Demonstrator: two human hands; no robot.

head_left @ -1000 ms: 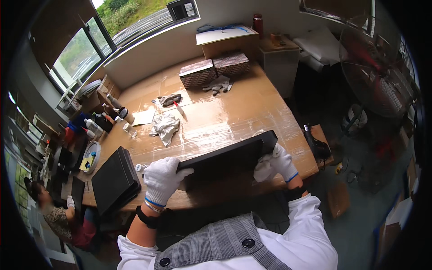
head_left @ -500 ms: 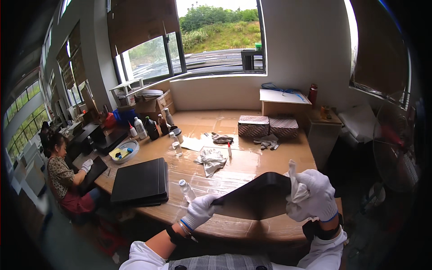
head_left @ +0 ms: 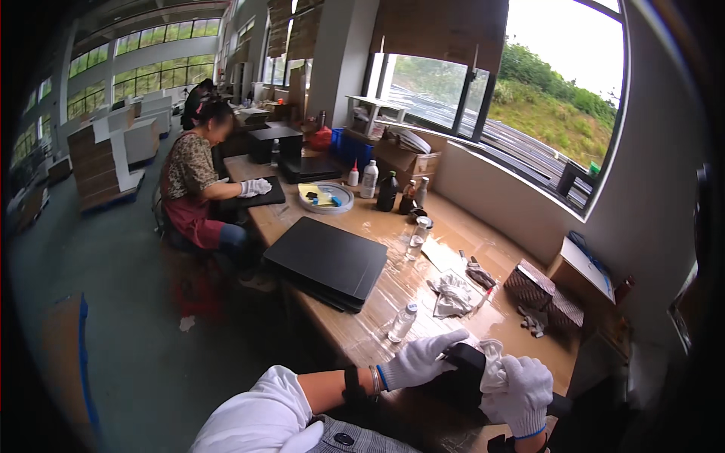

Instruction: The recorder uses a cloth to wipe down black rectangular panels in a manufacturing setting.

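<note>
My left hand, in a white knit glove, grips the edge of a black flat panel. The panel is tilted and seen foreshortened, its lower part in shadow. In my right hand, also gloved, a bunched white cloth is held against the panel. A small clear bottle with a white cap stands on the table beyond my left hand. Left of it lies a stack of similar black panels.
The film-covered table holds a crumpled white cloth, another clear bottle, dark bottles, a round tray and patterned boxes. A co-worker sits at the left, gloved hand on a black panel.
The view has swung left, showing more of the co-worker and the floor. The held panel has turned from broad-face to more edge-on, and my hands appear closer together.
</note>
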